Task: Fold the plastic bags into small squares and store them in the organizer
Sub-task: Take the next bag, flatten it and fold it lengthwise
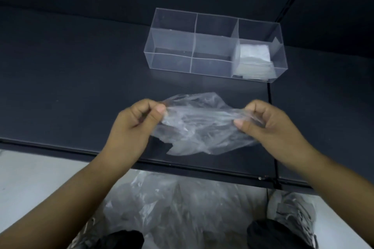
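Plastic bag [202, 127], clear and crumpled, is stretched between 2 hands over the near part of the dark tabletop [70, 77]. The left hand [131, 127] pinches the bag's left end between thumb and curled fingers. The right hand [271, 125] pinches the right end the same way, so the film is pulled into taut creases along its upper edge. The lower part of the bag sags loose and wrinkled toward the tabletop's near edge.

Farther back, to the right of centre, a clear organizer [172, 46] stands on the tabletop, well apart from the hands. It is a long box with upright dividers making 3 compartments side by side. The right compartment holds a stack of folded bags [255, 60], flat white-looking squares lying one on another against its right wall.

Below the tabletop's near edge lies a pile of clear plastic [172, 208], blurred but seemingly more crumpled bags, on a pale floor [30, 178]. A grey shoe [293, 214] shows just right of the pile.
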Tool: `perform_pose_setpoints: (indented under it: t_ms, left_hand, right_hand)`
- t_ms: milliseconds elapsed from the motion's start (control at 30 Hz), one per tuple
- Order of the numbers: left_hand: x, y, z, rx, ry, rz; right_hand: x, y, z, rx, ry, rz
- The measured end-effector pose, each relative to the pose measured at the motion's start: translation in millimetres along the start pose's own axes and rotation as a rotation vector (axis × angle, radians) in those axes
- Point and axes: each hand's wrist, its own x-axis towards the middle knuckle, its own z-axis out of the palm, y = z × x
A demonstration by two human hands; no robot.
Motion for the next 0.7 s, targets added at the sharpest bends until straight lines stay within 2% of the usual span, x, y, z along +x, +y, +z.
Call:
perform_pose_setpoints:
  t_ms: [233, 367, 467, 533, 600, 700]
  left_hand:
    - [13.7, 16.4, -12.9, -0.240, 0.237, -0.066]
    - [16.8, 16.6, -23.3, -0.292, 0.149, -0.141]
    - [15.8, 10.3, -24.4, -0.165, 0.009, -0.160]
    - [12.8, 3.9, -22.0, -0.088, -0.012, -0.172]
    - [10.0, -2.4, -19.4, -0.102, 0.035, -0.232]
    - [11.5, -8.6, -16.9, -0.233, 0.142, -0.384]
  right_hand:
    - [9.4, -18.0, -33.8, 0.220, -0.025, 0.067]
    - [17.8, -24.6, -45.8, 0.368, 0.014, 0.123]
    - [26.2, -24.8, -43.0, 0.464, 0.010, 0.227]
    - [28.9, -23.0, -37.3, 0.404, -0.081, 0.339]
    - [27.8, -18.2, -27.2, 0.236, -0.144, 0.396]
    - [29.0, -4.8, -18.3, 0.164, -0.036, 0.446]
